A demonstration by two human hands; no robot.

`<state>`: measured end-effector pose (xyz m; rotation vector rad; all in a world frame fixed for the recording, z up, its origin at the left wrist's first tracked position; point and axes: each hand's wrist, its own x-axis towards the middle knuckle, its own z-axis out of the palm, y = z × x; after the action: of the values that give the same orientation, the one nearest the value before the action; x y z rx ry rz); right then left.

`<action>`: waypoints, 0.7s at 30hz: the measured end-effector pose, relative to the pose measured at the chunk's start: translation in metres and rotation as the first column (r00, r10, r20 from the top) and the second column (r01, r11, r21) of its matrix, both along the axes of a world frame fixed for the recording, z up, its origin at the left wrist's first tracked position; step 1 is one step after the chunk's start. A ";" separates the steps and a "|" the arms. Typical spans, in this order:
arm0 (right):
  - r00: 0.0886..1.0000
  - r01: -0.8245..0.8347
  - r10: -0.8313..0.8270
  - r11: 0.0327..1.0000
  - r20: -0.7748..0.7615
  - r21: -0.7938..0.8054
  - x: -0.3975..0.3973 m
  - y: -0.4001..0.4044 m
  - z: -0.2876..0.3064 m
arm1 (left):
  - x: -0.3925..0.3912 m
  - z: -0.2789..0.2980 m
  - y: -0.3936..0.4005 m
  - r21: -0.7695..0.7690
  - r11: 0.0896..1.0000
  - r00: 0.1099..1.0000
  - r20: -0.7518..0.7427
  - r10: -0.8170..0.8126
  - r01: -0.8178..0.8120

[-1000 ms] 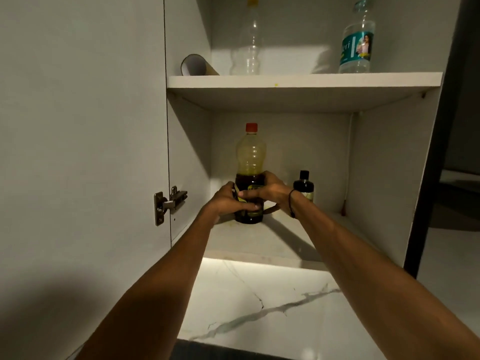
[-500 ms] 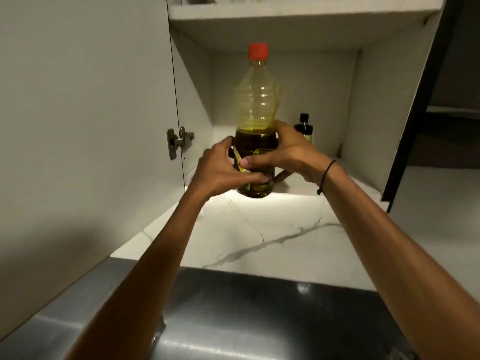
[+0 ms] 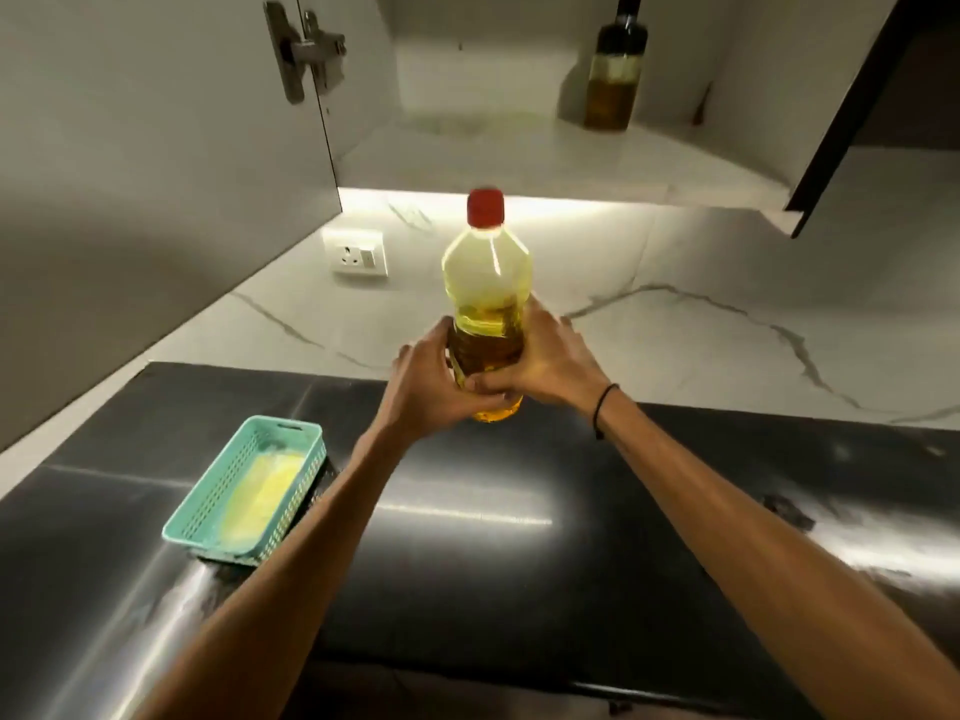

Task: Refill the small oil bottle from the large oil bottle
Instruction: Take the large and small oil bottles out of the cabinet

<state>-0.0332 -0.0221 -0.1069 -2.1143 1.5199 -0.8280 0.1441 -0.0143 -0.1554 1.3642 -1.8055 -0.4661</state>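
I note a dark glossy bench backed by a white marble-veined wall carrying a white socket. A light strip glows under the open cabinet; its door carries a metal hinge.

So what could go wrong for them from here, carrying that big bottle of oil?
The large oil bottle is gripped low by the left hand and right hand, so its top could tip. The red cap is on, so spilling seems unlikely yet. The small oil bottle stands in the cabinet and must be fetched.
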 end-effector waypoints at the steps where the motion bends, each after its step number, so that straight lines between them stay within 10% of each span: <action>1: 1.000 0.028 -0.027 0.999 -0.011 0.030 0.000 0.000 -0.022 | -0.002 -0.021 0.001 0.023 1.000 1.000 -0.010 -0.005 0.006; 21: 0.961 0.106 -0.226 0.833 0.158 0.543 0.030 0.002 -0.275 | -0.003 -0.240 0.008 0.598 0.801 0.993 -0.095 0.072 -0.001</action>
<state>-0.0034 -0.0196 -0.3819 -1.4563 1.6030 -0.5773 0.1415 -0.0058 -0.3956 1.7424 -1.5905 -1.1463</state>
